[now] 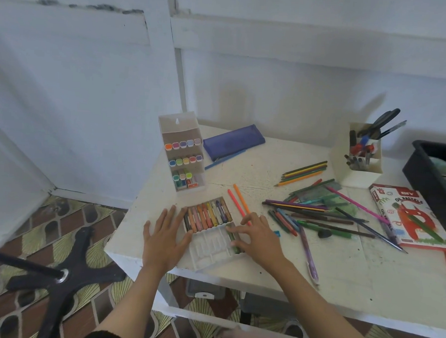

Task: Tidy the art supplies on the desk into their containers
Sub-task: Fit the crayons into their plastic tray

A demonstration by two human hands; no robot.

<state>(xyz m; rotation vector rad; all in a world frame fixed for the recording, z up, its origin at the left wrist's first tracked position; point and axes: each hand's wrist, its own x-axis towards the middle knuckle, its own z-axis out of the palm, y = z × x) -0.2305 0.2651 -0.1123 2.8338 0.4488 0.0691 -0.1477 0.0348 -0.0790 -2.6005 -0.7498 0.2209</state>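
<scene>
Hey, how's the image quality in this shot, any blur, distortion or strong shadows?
Head view: soft overall, small detail smeared; wide-angle distortion slants the wall trim; the scissors and pen holder throw leftward shadows on the wall; no obvious glare.

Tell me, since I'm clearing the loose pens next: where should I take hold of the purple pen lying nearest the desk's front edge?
Pinch the purple pen across its barrel in the near half, coming straight down from above. It lies flat on the desk, so only its top and sides are open. Its far end runs into the pile of pencils, while the near end lies clear.
</scene>
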